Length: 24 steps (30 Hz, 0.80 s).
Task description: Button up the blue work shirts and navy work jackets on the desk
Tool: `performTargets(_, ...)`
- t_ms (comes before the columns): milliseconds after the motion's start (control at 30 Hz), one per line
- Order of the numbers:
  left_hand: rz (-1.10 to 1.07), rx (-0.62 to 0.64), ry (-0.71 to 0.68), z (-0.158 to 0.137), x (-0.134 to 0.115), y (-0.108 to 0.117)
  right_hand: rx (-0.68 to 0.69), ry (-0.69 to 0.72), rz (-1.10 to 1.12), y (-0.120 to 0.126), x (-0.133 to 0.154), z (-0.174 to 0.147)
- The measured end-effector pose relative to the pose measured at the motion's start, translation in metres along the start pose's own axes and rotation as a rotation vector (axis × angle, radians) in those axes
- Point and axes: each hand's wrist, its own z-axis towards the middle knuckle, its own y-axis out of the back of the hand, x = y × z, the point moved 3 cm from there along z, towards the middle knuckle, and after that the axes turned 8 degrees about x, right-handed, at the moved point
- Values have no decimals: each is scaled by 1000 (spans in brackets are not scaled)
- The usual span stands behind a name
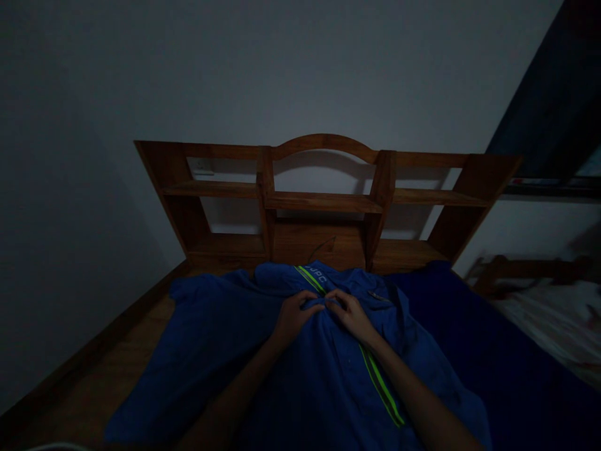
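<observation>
A blue work jacket (206, 338) with yellow-green striped trim and pale letters near its collar lies spread out in front of me. Both hands meet at its front opening, just below the collar. My left hand (295, 313) pinches the cloth between thumb and fingers. Close beside it on the right, my right hand (350, 314) pinches the facing edge of the same jacket. The dim light and my fingertips hide any button or fastener between them.
Behind the jacket stands a wooden shelf unit (323, 202) with an arched top, against a pale wall (282, 69). Dark blue cloth (469, 338) covers the surface to the right. A wooden surface (126, 363) shows at left. Farther right lies pale bedding (558, 313).
</observation>
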Motion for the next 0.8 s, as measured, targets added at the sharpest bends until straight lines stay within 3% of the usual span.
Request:
performTargets(400, 194, -47, -102, -6, -16, -4, -57, -1, -348, -5, 9, -3)
performTargets(500, 360, -154, -95, -5, -18, 3, -77, -54, -468, 2, 7, -2)
performTargets(633, 643, -226, -136, 0, -32, 16, -221, -107, -632, 31, 12, -3)
performTargets(700, 692, -173, -188, 0, -38, 17, -351, -181, -706, 53, 11, -7)
performTargets(800, 586, -56, -186, -1, -34, 9, -514, -320, -799, 81, 4, -14)
